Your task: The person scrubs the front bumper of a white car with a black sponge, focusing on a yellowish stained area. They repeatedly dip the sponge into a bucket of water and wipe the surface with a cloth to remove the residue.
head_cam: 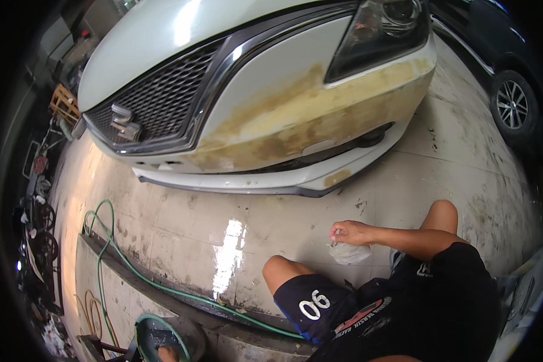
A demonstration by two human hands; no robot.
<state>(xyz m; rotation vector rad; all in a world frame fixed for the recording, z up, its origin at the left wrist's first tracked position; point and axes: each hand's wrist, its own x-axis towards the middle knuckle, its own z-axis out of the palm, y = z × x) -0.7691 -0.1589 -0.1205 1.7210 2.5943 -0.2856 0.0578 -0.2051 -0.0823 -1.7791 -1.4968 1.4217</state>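
My right hand (350,232) is held over the floor with thumb and fingers pinched together. From the fingertips hangs a pale, crumpled bundle (349,254), cloth or thin plastic; I cannot tell which. Down at the lower left, part of my left hand (166,354) shows inside a green-rimmed bucket (150,317); its fingers are hidden. In front of me stands a white car with its front bumper (271,122) covered in yellow-brown sanded or filled patches. A smaller brown patch (337,178) marks the lower lip (235,180).
A green hose (181,292) runs along a raised ledge (131,289) to my left, near coiled yellowish hose (90,312). A dark car's wheel (512,105) stands at the right. A wooden crate (64,104) and clutter line the far left. Tiled floor (185,226) lies between me and the bumper.
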